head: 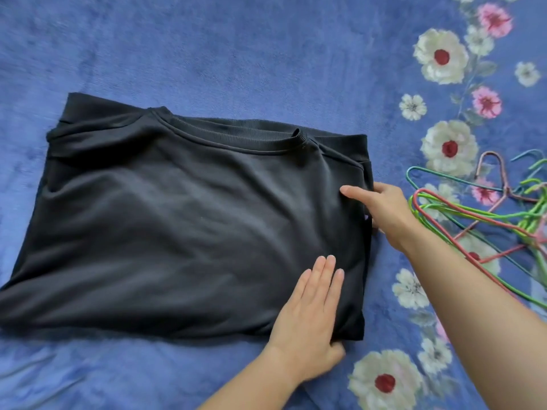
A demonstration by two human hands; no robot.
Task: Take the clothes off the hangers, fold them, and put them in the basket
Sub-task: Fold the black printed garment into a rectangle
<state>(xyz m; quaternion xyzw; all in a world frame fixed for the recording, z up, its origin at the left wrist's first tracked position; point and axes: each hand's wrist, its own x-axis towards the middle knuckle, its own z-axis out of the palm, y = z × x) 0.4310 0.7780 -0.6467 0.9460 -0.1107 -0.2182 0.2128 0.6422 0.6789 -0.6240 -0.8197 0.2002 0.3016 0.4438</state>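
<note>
A black sweatshirt (177,226) lies partly folded on the blue bed cover, its ribbed collar toward the far side. My left hand (310,318) rests flat on its near right corner, fingers straight and together, with the thumb at the hem. My right hand (381,208) holds the sweatshirt's right edge: the thumb lies on top of the cloth and the fingers are tucked out of sight beneath it. No basket is in view.
A loose pile of wire hangers (485,220) in green, red, pink and teal lies on the bed just right of my right arm. The blue bed cover (236,54) has a band of printed flowers along its right side.
</note>
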